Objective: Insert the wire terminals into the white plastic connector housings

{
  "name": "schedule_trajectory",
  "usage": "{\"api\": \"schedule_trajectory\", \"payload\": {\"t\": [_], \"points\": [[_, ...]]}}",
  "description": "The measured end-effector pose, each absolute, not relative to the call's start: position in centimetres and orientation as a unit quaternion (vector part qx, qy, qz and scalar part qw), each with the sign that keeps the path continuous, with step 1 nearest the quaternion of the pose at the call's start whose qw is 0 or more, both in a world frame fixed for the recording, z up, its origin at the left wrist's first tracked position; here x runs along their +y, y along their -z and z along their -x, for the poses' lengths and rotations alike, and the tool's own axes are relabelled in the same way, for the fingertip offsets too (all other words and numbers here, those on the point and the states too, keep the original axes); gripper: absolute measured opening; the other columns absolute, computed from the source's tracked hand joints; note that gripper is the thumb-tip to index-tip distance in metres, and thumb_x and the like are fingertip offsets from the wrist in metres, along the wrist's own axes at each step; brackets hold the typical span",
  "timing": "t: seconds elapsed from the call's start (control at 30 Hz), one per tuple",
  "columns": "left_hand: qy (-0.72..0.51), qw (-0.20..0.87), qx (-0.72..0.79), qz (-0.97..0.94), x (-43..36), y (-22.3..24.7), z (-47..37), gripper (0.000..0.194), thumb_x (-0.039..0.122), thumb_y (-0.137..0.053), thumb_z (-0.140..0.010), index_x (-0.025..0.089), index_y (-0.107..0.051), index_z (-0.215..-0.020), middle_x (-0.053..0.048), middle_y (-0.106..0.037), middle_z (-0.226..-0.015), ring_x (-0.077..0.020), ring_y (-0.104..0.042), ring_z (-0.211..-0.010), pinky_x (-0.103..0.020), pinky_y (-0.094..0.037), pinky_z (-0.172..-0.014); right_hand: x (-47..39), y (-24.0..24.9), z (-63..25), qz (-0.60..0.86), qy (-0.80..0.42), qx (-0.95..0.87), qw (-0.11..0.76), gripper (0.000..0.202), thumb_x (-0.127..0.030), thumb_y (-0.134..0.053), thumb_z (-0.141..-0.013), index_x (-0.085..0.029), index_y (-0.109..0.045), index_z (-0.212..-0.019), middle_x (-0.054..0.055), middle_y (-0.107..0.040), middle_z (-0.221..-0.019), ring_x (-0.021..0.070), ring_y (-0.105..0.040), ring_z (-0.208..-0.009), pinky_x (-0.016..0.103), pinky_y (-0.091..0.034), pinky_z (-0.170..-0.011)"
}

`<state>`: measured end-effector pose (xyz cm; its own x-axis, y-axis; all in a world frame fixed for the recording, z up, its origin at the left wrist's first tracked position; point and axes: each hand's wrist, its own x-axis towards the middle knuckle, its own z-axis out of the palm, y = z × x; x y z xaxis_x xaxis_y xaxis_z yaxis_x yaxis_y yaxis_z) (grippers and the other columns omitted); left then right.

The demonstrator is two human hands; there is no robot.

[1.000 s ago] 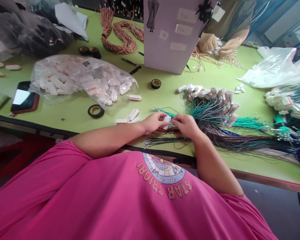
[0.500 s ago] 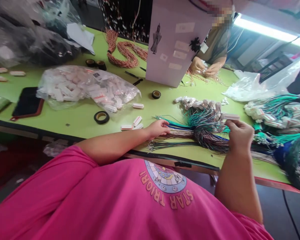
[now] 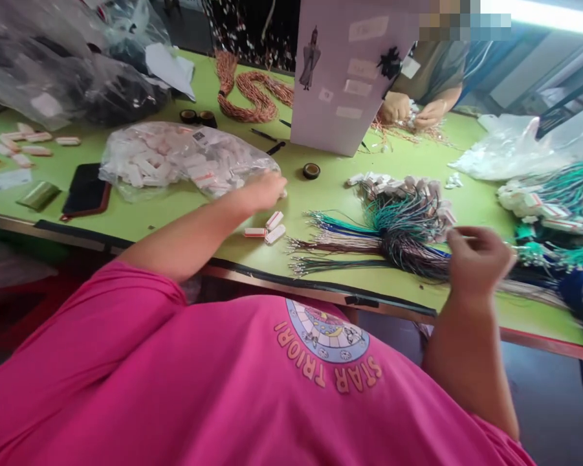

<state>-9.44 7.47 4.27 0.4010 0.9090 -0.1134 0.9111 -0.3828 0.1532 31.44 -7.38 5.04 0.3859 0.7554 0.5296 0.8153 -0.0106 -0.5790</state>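
Note:
My left hand (image 3: 269,189) reaches to the right edge of a clear bag (image 3: 175,152) of white plastic connectors. Its fingers close over a loose connector, whose white end (image 3: 284,193) peeks out below the fingertips. Blurred by motion, my right hand (image 3: 480,259) hovers at the right side of a tied wire bundle (image 3: 393,236), fingers loosely curled with a gap between them. Just beyond those fingertips, a white connector (image 3: 446,215) rests at the bundle's end. Bare metal-tipped wire ends (image 3: 303,249) fan out toward the left. Three loose white connectors (image 3: 265,231) lie between my hands.
A phone (image 3: 87,188) and several connectors lie at left. Black tape rolls (image 3: 311,171) are on the green table. Behind stands a purple panel (image 3: 340,123); beyond it a co-worker's hands (image 3: 412,113) handle thin wires. More connector-tipped wires (image 3: 553,200) lie at right.
My left hand has left the wire ends and moved up and left to the loose connector by the bag. The connector my right hand was pinching now lies with the bundle. The view has shifted slightly.

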Motion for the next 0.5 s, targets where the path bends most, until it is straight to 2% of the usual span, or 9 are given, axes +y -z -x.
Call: {"api": "schedule_trajectory", "payload": {"t": [0.03, 0.13, 0.23, 0.3, 0.37, 0.43, 0.5], "points": [[0.024, 0.087, 0.554, -0.828, 8.1, -3.6, 10.1, 0.033, 0.017, -0.053, -0.088, 0.011, -0.064, -0.118, -0.017, -0.060, -0.119, -0.0317, -0.049, -0.119, -0.042, -0.038, -0.100, -8.0, -5.1, -29.8, 0.668, 0.001, -0.624, 0.406, 0.013, -0.030, -0.065, -0.080, -0.019, -0.071, -0.084, 0.002, -0.064, -0.069, 0.0153, -0.056, -0.060, 0.028, -0.040, -0.059], [-0.023, 0.115, 0.568, -0.814, 8.2, -2.4, 10.7, 0.030, 0.019, -0.054, -0.088, 0.013, -0.063, -0.116, -0.014, -0.061, -0.106, -0.0280, -0.054, -0.110, -0.039, -0.038, -0.096, -8.8, -4.1, -24.9, 0.463, -0.158, -0.850, 0.194, 0.019, -0.026, -0.057, -0.088, -0.022, -0.075, -0.086, 0.004, -0.073, -0.084, 0.0172, -0.064, -0.079, 0.029, -0.047, -0.075], [-0.171, 0.202, 0.575, -0.774, 6.6, -3.1, 9.7, 0.042, 0.022, -0.063, -0.085, 0.016, -0.055, -0.126, -0.008, -0.060, -0.097, -0.0209, -0.056, -0.095, -0.033, -0.040, -0.089, -8.4, -2.1, -21.8, 0.423, -0.114, -0.893, 0.101, 0.024, -0.022, -0.053, -0.091, -0.019, -0.076, -0.096, 0.009, -0.072, -0.093, 0.0203, -0.061, -0.087, 0.033, -0.043, -0.080], [-0.232, 0.278, 0.558, -0.747, 5.1, -4.4, 8.5, 0.041, 0.020, -0.070, -0.078, 0.017, -0.058, -0.117, -0.005, -0.060, -0.093, -0.0169, -0.055, -0.088, -0.028, -0.040, -0.084, -8.0, -1.1, -21.0, 0.434, -0.065, -0.896, 0.070, 0.023, -0.021, -0.052, -0.091, -0.017, -0.075, -0.093, 0.010, -0.070, -0.090, 0.0214, -0.058, -0.084, 0.034, -0.039, -0.076], [-0.244, 0.374, 0.524, -0.725, 3.4, -5.6, 7.2, 0.028, 0.015, -0.073, -0.072, 0.016, -0.062, -0.098, -0.003, -0.060, -0.086, -0.0140, -0.055, -0.080, -0.026, -0.041, -0.078, -7.7, -0.6, -21.0, 0.429, -0.051, -0.900, 0.060, 0.023, -0.019, -0.052, -0.090, -0.017, -0.075, -0.086, 0.009, -0.068, -0.083, 0.0207, -0.056, -0.080, 0.034, -0.036, -0.073], [-0.248, 0.485, 0.482, -0.686, 1.9, -6.3, 6.0, 0.023, 0.010, -0.072, -0.069, 0.015, -0.062, -0.089, -0.002, -0.060, -0.081, -0.0114, -0.054, -0.074, -0.026, -0.042, -0.075, -7.5, -0.6, -21.3, 0.416, -0.062, -0.904, 0.083, 0.023, -0.019, -0.053, -0.090, -0.018, -0.074, -0.080, 0.007, -0.068, -0.078, 0.0189, -0.056, -0.076, 0.033, -0.035, -0.071], [-0.268, 0.588, 0.445, -0.620, 0.7, -6.6, 5.2, 0.022, 0.008, -0.071, -0.067, 0.014, -0.061, -0.087, -0.001, -0.061, -0.080, -0.0097, -0.055, -0.072, -0.026, -0.044, -0.073, -7.4, -0.7, -21.8, 0.406, -0.082, -0.902, 0.124, 0.021, -0.019, -0.055, -0.088, -0.019, -0.073, -0.077, 0.005, -0.069, -0.077, 0.0174, -0.058, -0.074, 0.032, -0.036, -0.072]]}}
